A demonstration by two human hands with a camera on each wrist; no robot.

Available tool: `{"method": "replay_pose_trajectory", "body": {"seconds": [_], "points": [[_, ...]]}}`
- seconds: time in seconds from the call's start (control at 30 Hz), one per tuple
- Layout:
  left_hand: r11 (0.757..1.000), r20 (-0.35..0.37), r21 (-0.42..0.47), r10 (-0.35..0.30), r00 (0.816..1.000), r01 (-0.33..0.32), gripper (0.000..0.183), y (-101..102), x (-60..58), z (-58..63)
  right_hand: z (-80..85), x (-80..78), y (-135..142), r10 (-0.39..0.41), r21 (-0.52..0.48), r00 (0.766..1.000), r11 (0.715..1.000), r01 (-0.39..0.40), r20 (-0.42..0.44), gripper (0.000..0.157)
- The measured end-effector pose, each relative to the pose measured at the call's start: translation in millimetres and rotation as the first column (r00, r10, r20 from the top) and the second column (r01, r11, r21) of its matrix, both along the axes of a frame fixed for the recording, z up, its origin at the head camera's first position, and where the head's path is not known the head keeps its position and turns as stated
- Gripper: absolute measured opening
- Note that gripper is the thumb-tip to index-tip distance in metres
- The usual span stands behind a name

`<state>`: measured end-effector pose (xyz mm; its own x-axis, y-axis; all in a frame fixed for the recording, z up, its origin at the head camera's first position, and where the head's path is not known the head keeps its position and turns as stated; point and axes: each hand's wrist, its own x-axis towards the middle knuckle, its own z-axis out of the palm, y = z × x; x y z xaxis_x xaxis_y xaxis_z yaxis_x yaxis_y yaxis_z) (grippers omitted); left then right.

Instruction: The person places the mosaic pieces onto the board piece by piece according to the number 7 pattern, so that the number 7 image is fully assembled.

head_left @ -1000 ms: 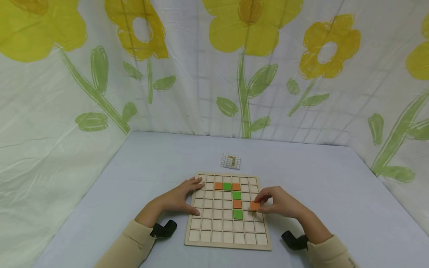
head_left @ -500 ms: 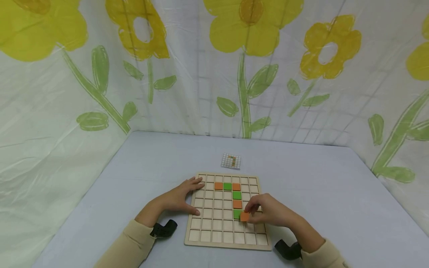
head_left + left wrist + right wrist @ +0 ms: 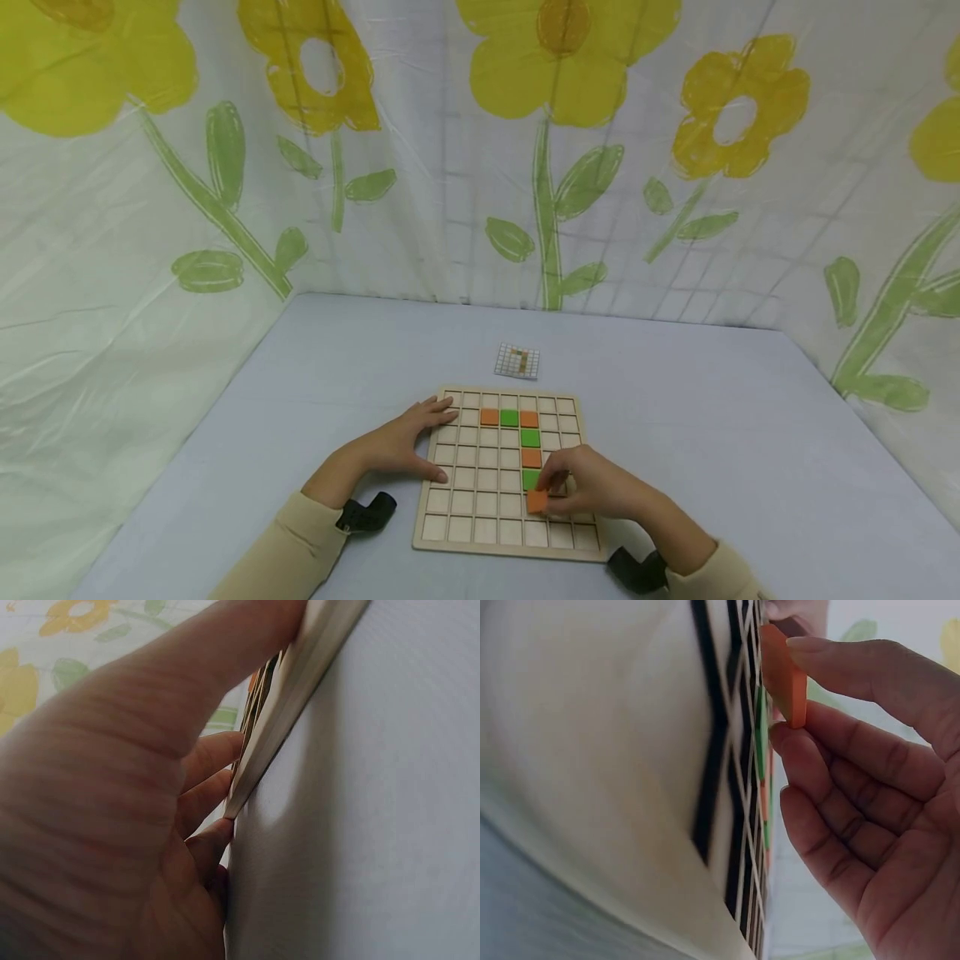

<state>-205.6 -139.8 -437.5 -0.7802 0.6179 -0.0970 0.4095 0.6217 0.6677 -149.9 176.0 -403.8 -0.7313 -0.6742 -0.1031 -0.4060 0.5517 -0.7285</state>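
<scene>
A wooden grid board (image 3: 486, 529) lies on the table, with orange and green square tiles forming a row near its far side and a column running toward me. My right hand (image 3: 596, 486) pinches an orange tile (image 3: 537, 502) between thumb and fingers, just below the nearest green tile (image 3: 530, 479) of the column. In the right wrist view the held orange tile (image 3: 786, 675) is tilted, its edge close to the board. My left hand (image 3: 401, 442) rests along the board's left edge, fingers spread and touching the rim; the left wrist view shows its fingers (image 3: 206, 761) against that edge.
A small card (image 3: 517, 361) printed with a grid and coloured squares lies beyond the board. Black wrist devices (image 3: 367, 512) sit on both forearms. A white sheet (image 3: 420, 208) with painted flowers hangs behind the table (image 3: 675, 400).
My right hand has moved left and toward me, carrying the orange tile from the board's right side to the cell below the column. The left hand has stayed in place.
</scene>
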Motion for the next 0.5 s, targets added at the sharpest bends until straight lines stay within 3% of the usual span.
{"method": "replay_pose_trajectory", "body": {"seconds": [0.5], "points": [[1.000, -0.001, -0.009, 0.006, 1.000, -0.006, 0.092, -0.2, 0.0, -0.3, -3.4, 2.2, -6.0, 0.006, 0.024, 0.999, 1.000, -0.006, -0.036, 0.015]]}}
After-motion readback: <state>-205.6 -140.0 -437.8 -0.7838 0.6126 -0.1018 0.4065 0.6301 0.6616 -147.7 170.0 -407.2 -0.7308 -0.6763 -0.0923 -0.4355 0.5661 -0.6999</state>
